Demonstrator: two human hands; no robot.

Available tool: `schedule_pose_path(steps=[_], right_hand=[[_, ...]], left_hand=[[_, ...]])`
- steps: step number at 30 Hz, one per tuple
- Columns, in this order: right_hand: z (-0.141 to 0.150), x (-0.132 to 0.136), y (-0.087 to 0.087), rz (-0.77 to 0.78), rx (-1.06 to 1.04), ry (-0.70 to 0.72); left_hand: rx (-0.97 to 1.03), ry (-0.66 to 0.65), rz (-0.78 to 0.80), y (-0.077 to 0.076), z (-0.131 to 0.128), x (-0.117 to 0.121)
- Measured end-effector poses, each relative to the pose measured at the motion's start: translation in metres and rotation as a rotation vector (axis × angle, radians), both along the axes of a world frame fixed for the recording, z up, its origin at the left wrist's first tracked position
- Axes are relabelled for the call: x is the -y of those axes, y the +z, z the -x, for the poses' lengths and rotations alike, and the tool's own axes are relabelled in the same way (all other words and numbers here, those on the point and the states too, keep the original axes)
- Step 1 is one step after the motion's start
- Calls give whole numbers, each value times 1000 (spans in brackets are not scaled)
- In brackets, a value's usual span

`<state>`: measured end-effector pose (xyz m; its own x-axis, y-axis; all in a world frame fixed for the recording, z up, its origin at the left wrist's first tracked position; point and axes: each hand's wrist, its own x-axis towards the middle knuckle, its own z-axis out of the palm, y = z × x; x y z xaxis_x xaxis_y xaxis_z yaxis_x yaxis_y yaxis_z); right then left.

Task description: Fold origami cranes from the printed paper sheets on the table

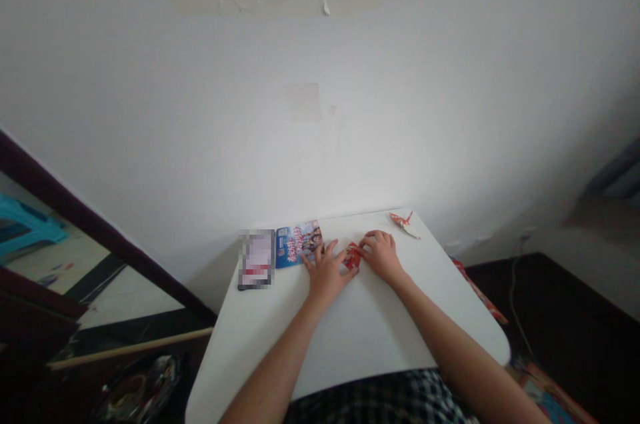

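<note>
A small piece of red patterned folded paper (353, 256) lies on the white table between my two hands. My left hand (326, 271) holds its left and near sides with thumb and index finger, while the other fingers spread over the edge of a blue printed leaflet (289, 249). On the paper's right side, the curled fingertips of my right hand (380, 252) grip its edge. Part of the paper is hidden by the fingers. Beyond my right hand sits a red and white folded paper crane (403, 222), touched by neither hand.
A dark-edged, phone-like object (257, 261) with a blurred face lies left of the leaflet. The white table (360, 337) stands against a pale wall (320, 164). On the floor at the left is a dark bag of mixed items (137, 391); a blue plastic stool (30, 221) shows farther off.
</note>
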<state>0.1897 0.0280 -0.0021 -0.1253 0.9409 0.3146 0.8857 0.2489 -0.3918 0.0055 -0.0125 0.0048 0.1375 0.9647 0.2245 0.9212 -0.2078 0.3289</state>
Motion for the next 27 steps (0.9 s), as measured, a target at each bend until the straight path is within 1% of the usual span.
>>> schedule_pose_path(steps=[6, 13, 17, 22, 27], right_hand=[[5, 2, 2, 26, 20, -23], [9, 4, 2, 32, 33, -34], [9, 4, -2, 6, 30, -39], [10, 2, -6, 6, 38, -56], [9, 3, -5, -9, 17, -83]], left_hand=[[-9, -12, 18, 3, 0, 1], [-25, -12, -3, -2, 1, 0], [-38, -12, 1, 2, 0, 2], [-43, -6, 54, 8, -2, 3], [-36, 21, 63, 8, -2, 2]])
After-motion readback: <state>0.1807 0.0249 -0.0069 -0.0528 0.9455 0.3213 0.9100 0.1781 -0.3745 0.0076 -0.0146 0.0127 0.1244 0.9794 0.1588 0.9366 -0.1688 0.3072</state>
